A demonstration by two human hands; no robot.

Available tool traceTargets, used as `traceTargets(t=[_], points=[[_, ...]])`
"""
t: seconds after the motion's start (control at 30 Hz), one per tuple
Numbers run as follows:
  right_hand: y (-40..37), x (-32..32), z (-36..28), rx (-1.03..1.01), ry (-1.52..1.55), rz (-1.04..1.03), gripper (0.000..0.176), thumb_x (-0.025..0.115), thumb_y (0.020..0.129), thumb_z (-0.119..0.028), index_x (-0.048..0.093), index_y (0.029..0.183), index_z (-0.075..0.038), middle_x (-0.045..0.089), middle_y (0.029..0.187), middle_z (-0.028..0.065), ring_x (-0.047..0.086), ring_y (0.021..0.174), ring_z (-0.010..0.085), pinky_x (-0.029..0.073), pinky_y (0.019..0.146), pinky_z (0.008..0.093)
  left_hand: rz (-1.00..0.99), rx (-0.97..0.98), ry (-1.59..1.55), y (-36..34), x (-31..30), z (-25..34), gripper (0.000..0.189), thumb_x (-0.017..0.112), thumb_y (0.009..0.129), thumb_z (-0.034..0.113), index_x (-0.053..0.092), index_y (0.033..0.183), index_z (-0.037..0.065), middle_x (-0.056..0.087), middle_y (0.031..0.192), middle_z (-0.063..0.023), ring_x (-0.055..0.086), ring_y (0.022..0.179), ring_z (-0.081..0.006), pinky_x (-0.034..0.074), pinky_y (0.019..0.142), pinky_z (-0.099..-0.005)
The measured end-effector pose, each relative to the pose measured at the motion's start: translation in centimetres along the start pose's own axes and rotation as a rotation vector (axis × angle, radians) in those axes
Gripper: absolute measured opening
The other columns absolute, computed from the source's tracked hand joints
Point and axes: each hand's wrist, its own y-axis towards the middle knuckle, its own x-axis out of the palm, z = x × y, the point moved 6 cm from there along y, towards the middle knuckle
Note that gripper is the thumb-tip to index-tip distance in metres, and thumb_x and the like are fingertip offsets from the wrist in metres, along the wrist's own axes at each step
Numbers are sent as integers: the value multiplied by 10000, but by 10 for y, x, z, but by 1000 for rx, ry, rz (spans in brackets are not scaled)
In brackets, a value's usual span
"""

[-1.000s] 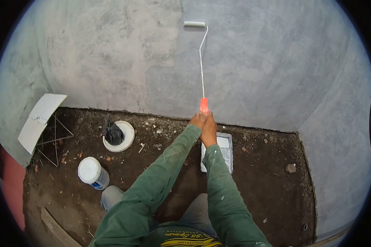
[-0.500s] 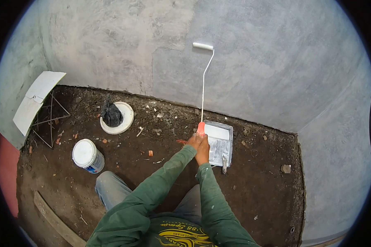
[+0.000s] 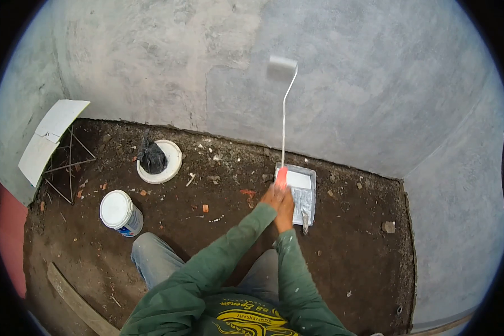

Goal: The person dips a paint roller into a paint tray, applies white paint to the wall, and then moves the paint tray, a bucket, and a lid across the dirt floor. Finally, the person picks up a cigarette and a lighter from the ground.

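Observation:
A paint roller with a long white wire frame and a red handle stretches up in front of the grey wall. Its white roller head is blurred by motion and overlaps the wall in this view. My left hand and my right hand are both closed around the handle, one against the other. Just beyond them lies a paint tray with white paint in its well. A paint-smeared brush rests at the tray's near end.
Left of my knees stands a white paint bucket. A white lid with a black plastic bag on it lies near the wall. Farther left is a wire-legged stand with a white panel. A plank and brick bits lie on the dirt floor.
Both hands and the roller have shifted slightly right. The roller head has moved right along the wall and now looks smeared by motion.

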Motion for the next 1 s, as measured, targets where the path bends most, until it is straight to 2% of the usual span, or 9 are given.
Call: traceTargets(t=[0.03,0.07,0.1,0.13,0.27,0.53,0.6,0.8,1.0], points=[[14,-10,-20,-36,43,15,312,433,899,-316,496,944,-14,592,864,239,590,829,385,442,667,429,-19,133,130,20,6,5,391,425,890,369,475,1056,19,524,1002,-229,504,997,-374,391,847,-409],[31,-19,-42,-76,88,32,311,439,897,-316,492,943,-13,590,861,240,587,829,395,441,660,431,-39,-117,-111,34,-15,64,412,425,889,391,477,1056,19,535,971,-234,519,964,-378,398,834,-419],[49,-26,-57,-143,41,50,296,449,892,-302,487,945,-13,589,857,240,583,831,402,440,660,433,-16,54,33,52,-21,99,455,429,872,425,478,1052,10,546,984,-254,525,961,-395,404,829,-432],[64,-32,-69,-211,-5,69,283,459,888,-289,481,946,-13,588,853,240,579,834,409,440,660,436,-27,-47,3,69,-25,121,485,427,863,445,478,1053,2,545,1000,-268,521,972,-404,403,830,-436],[102,-44,-89,-238,-60,78,262,478,877,-267,470,946,-15,585,845,244,574,827,415,440,661,440,8,-125,-26,113,-24,137,551,419,845,490,482,1051,-17,542,1030,-294,515,990,-423,405,826,-444],[63,-15,-11,-119,-7,8,276,461,891,-275,459,959,-8,580,869,260,563,858,429,437,683,451,-48,-238,-40,70,4,43,519,412,862,452,489,1076,-14,545,1014,-286,512,999,-411,411,828,-428],[48,-8,5,-100,11,1,280,456,896,-280,452,954,-7,580,860,262,564,854,434,438,674,451,-99,-158,137,53,16,7,520,406,867,453,488,1090,-9,527,1059,-281,508,1017,-398,408,843,-416],[7,9,54,33,-16,-87,236,463,883,-229,445,922,3,570,869,281,570,855,427,444,670,440,-75,-399,12,2,15,-25,535,398,869,456,489,1094,-20,517,1098,-272,503,1062,-365,396,878,-394],[-26,1,88,135,-48,-117,276,473,870,-254,488,917,17,575,901,262,563,865,415,433,702,435,-92,-445,60,-42,26,-33,560,381,869,477,484,1081,-31,558,1025,-268,538,1000,-385,417,852,-410]])
